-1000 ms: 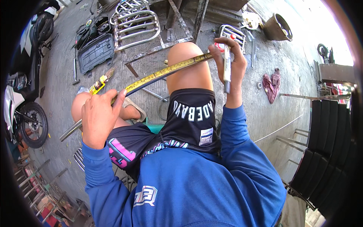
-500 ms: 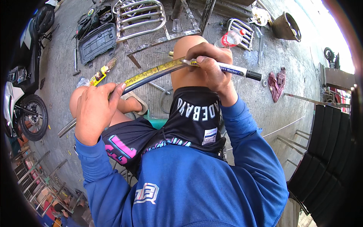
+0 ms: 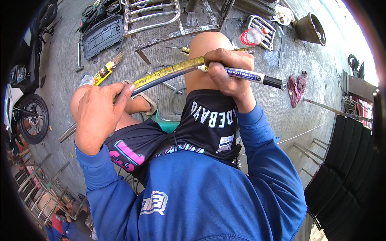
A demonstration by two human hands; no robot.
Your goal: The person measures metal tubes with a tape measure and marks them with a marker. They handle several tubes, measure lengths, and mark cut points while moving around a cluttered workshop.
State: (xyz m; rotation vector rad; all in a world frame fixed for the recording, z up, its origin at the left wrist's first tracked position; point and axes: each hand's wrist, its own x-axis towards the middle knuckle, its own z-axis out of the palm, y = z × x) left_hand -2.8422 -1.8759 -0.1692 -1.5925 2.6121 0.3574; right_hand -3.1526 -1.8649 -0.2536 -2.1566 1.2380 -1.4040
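A yellow tape measure blade (image 3: 171, 71) lies along a shiny metal pipe (image 3: 165, 78), both stretched across above my knees. My left hand (image 3: 98, 110) is closed around the pipe, its thumb pressing on the blade. The pipe's left end sticks out below that hand. In my right hand (image 3: 231, 74) is a white and blue marker (image 3: 245, 74) with a black cap on its rear end. Its tip points left, close to the blade and pipe. The right index finger curls over the blade, hiding part of it.
Ahead stands a rusty metal frame (image 3: 177, 38) with a chrome rack. Around it lie a black tool case (image 3: 102, 37), a paintbrush (image 3: 107, 72), a plastic bottle (image 3: 251, 37) and a dark bucket (image 3: 310, 30). A maroon rag (image 3: 296, 89) is at right, a motorcycle (image 3: 32, 116) at left.
The right hand has shifted slightly right, and its index finger now reaches over the tape blade. The marker tip has moved a little right and down. The left hand keeps its grip.
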